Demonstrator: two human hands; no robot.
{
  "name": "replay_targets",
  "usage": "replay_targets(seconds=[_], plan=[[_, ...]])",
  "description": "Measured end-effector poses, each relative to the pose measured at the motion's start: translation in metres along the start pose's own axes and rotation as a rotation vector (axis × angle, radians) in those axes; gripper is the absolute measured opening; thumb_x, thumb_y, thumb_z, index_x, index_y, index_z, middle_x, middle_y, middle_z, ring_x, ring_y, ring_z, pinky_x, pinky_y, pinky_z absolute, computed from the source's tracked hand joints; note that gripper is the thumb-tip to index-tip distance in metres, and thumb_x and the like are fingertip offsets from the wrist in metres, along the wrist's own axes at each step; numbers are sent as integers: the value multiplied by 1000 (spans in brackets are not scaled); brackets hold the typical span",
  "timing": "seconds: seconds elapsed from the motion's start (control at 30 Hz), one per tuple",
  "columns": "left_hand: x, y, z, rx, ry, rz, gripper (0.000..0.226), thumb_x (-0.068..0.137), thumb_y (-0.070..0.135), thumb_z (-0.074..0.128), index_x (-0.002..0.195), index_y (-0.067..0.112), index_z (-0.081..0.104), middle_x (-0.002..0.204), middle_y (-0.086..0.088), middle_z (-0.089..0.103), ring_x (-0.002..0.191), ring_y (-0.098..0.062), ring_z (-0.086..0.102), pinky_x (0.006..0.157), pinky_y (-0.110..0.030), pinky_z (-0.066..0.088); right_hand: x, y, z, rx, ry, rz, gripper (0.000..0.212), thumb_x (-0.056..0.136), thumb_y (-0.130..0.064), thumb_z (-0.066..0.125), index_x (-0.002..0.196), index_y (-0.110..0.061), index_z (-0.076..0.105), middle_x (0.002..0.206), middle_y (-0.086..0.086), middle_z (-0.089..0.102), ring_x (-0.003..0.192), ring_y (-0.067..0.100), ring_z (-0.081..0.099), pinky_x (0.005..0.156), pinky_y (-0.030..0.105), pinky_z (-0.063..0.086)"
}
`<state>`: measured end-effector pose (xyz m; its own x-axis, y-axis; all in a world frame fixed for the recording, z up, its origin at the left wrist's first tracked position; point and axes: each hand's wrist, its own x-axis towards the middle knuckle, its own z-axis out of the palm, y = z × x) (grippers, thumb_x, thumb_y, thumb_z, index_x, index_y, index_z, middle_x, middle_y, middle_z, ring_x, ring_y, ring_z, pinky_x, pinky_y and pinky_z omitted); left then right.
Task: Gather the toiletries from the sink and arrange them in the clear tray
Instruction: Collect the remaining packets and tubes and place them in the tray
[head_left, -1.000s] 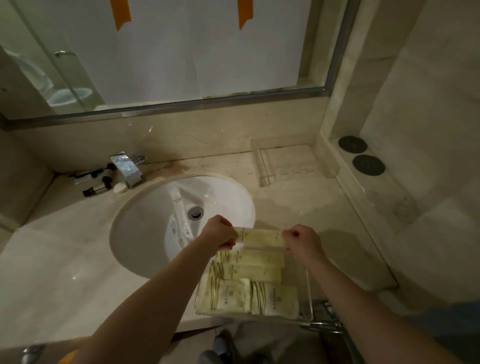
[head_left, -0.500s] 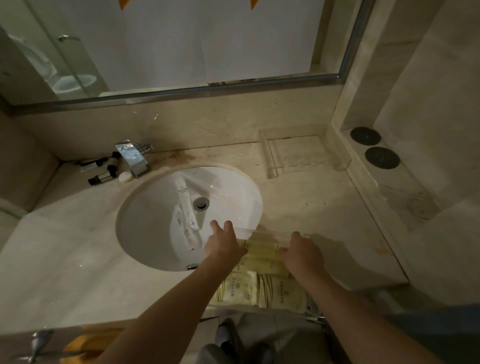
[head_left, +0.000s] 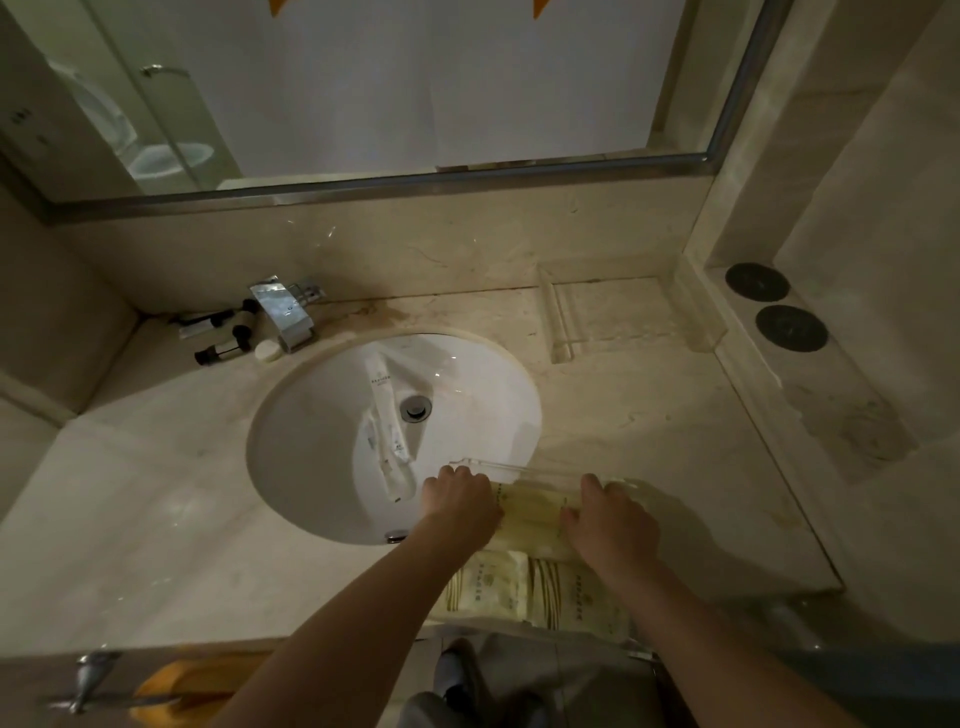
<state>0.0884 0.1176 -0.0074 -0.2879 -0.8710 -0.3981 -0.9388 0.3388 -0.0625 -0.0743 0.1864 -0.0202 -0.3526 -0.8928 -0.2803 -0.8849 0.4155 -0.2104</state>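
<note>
The left hand (head_left: 460, 501) rests palm down at the left end of the clear tray (head_left: 524, 467), its fingers curled over a pale yellow packet (head_left: 530, 512) that lies across the far part of the tray; the right hand (head_left: 610, 522) presses down on the other end of the same packet, fingers bent, so both hands have hold of it from above. The tray sits on the worktop (head_left: 156, 519) at its near edge, just right of the sink (head_left: 311, 441), and its far wall shows as a thin glassy line beyond the knuckles. Nearer the person, two more yellow packets (head_left: 530, 584) lie side by side in the tray, touching each other, partly covered by the right forearm. In the white basin a long white sachet (head_left: 382, 410) lies lengthwise just left of the drain (head_left: 415, 407), with another slim white item (head_left: 395, 478) below it toward the near rim, close to the left hand. Behind the basin stands a chrome tap (head_left: 283, 312), and to its left lie small dark-capped bottles (head_left: 223, 338) and a round white cap (head_left: 268, 352). A second clear tray (head_left: 558, 317) sits against the back wall at the right, and two dark discs (head_left: 774, 306) lie on the ledge beyond it.
</note>
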Motion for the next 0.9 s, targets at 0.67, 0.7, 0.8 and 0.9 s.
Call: replay_targets(seconds=[0.67, 0.7, 0.8, 0.9], plan=[[8, -124, -29, -889, 160, -537, 13, 87, 24, 54, 94, 13, 55, 89, -4, 58, 83, -22, 53, 72, -31, 43, 51, -145, -22, 355, -24, -253, 10, 89, -26, 49, 87, -19, 55, 90, -1, 58, 76, 18, 57, 64, 32, 48], [10, -132, -26, -929, 159, -568, 11, 86, 23, 54, 93, 14, 54, 88, -3, 58, 82, -22, 51, 71, -30, 42, 56, -154, -17, 384, -69, -253, 9, 89, -25, 49, 87, -19, 56, 92, 0, 58, 79, 19, 58, 68, 34, 50], [22, -152, -14, -1060, 118, -634, 18, 85, 21, 55, 99, 10, 56, 92, -5, 59, 85, -24, 56, 71, -31, 45, 73, -180, -1, 438, -207, -271, 11, 89, -25, 51, 93, -21, 60, 106, 4, 57, 89, 22, 59, 79, 34, 51], [41, -164, 5, -1174, 52, -667, 28, 83, 21, 58, 108, 8, 59, 101, -12, 65, 96, -30, 63, 82, -38, 55, 91, -201, 18, 414, -327, -274, 21, 90, -28, 52, 107, -20, 64, 118, 7, 52, 100, 25, 58, 87, 35, 49]])
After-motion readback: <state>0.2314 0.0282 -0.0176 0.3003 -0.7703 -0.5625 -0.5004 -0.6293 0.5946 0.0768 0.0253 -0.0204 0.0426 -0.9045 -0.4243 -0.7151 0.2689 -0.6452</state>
